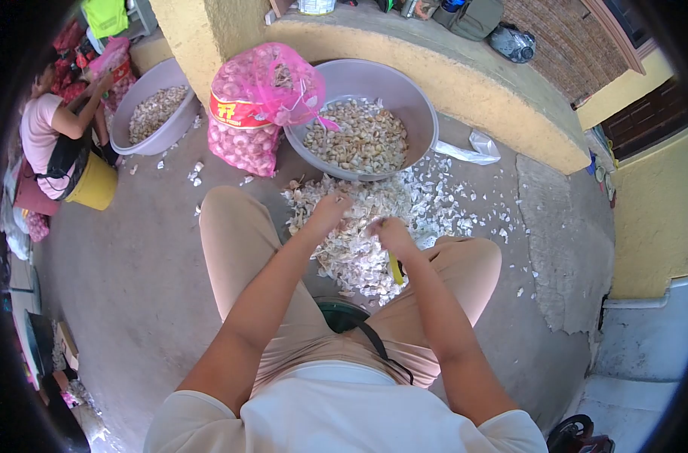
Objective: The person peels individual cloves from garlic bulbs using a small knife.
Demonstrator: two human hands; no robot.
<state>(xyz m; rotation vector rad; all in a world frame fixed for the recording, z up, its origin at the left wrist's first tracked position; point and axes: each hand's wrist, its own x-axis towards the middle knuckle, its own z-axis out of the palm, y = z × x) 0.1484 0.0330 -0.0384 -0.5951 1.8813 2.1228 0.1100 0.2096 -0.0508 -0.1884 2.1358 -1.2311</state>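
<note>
My left hand [331, 211] is over the heap of pale garlic skins [363, 260] on the floor, its fingers drawn together; whatever they pinch is too small and blurred to name. A short way to the right, my right hand [393, 234] is closed around a tool with a yellow handle [396, 269] that sticks out below the fist. Its working end cannot be made out. Just beyond both hands stands a grey basin [428, 128] with many garlic cloves [359, 136] in it. A pink mesh bag of garlic bulbs [242, 147] leans against the basin's left side.
Skins are scattered rightward near a white plastic bag [476, 149]. At the far left a person [53, 128] sits on a yellow bucket [95, 183] by another basin of cloves [121, 140]. A low wall [472, 94] curves behind the basin, joining a pillar [189, 38].
</note>
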